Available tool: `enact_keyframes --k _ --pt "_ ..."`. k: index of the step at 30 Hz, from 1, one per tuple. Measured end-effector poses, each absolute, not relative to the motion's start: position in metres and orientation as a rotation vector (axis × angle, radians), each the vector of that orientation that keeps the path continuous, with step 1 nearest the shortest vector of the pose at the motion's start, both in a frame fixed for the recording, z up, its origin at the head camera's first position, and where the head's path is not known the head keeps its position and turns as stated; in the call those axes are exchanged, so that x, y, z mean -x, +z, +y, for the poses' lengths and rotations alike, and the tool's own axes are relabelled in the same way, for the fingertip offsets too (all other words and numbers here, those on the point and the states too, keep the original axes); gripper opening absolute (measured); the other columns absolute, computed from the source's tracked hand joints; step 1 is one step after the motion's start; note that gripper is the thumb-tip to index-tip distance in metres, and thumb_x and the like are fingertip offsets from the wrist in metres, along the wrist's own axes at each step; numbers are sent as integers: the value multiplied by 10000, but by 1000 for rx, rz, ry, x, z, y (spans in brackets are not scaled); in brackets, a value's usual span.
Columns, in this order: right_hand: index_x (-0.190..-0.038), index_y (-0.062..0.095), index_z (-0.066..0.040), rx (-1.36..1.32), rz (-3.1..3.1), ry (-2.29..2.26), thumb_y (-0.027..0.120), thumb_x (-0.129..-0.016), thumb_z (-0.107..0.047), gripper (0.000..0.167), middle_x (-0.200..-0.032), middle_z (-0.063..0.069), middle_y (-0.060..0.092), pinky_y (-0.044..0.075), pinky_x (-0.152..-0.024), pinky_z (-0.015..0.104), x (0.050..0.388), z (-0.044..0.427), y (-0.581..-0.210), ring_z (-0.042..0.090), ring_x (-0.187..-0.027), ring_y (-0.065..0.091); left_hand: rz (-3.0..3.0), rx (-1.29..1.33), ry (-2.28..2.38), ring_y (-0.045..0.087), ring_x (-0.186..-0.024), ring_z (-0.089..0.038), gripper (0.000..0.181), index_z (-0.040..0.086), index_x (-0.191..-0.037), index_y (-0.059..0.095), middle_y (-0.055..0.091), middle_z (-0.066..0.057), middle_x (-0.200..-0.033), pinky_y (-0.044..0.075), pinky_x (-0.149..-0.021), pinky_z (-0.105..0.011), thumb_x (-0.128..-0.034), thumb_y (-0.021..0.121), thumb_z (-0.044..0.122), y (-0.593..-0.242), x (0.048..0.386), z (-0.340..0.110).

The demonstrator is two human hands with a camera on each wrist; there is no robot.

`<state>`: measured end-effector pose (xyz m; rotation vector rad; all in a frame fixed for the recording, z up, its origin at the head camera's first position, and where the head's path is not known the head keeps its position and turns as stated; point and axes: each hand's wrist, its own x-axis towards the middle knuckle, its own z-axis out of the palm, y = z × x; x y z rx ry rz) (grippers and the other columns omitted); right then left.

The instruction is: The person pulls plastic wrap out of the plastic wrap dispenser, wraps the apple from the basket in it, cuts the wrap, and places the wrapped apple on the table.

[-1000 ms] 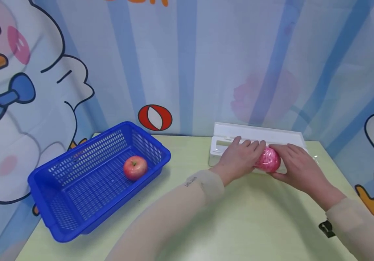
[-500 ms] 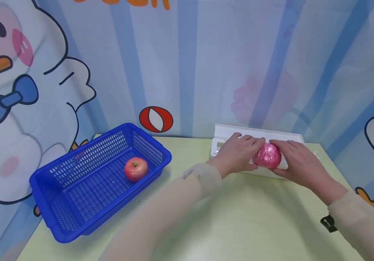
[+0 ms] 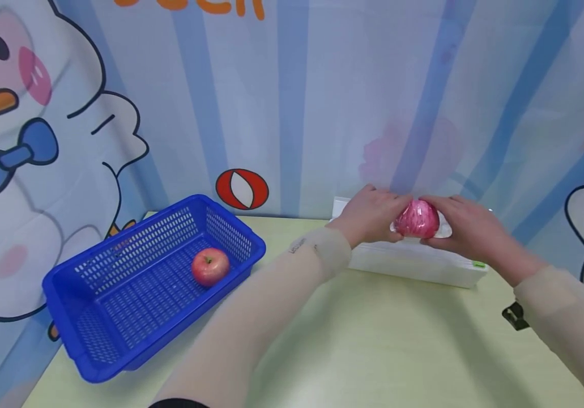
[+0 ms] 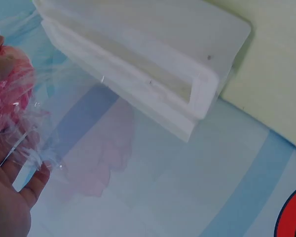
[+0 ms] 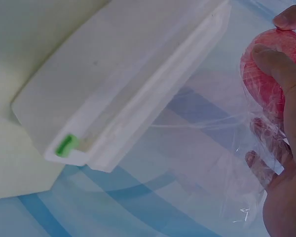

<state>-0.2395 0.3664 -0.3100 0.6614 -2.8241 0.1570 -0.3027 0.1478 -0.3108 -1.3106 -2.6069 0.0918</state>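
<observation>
Striped cartoon backdrop [image 3: 317, 113] behind; pale surface [image 3: 373, 345] below. Head view: blue basket [image 3: 128, 258] at 8 o'clock, one apple [image 3: 210, 267] lying inside toward its 2 to 3 o'clock end. Red fruit [image 3: 417, 219], round, in clear film [image 4: 37, 148], is at 3 o'clock, held up, apart from the long white box [image 3: 414, 263]; box has a green tab [image 5: 66, 145] at one end.

Pose: left sleeve [image 3: 266, 311] runs up toward 1 to 2 o'clock, right sleeve [image 3: 567, 317] toward 10 to 11. Left hand [image 3: 372, 216] grips the fruit from its 9 o'clock side, right hand [image 3: 475, 229] from 3 o'clock. Right wrist view: that thumb presses across the fruit, lower fingers amid film. Left wrist view: lower fingers curl at bunched film. Cannot tell whether film reaches the box.
</observation>
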Motion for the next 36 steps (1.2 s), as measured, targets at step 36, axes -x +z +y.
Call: enact_keyframes --k 36 --pt "-1532 510 -42 -624 -2801 96 992 -738 -153 935 -1433 265 599 530 -939 721 256 370 -225 473 -1234 571 -2550 1297 184 648 -1252 -131 688 210 -1493 507 697 87 -1360 469 -1059 -332 -956 745 568 -216 315 151"
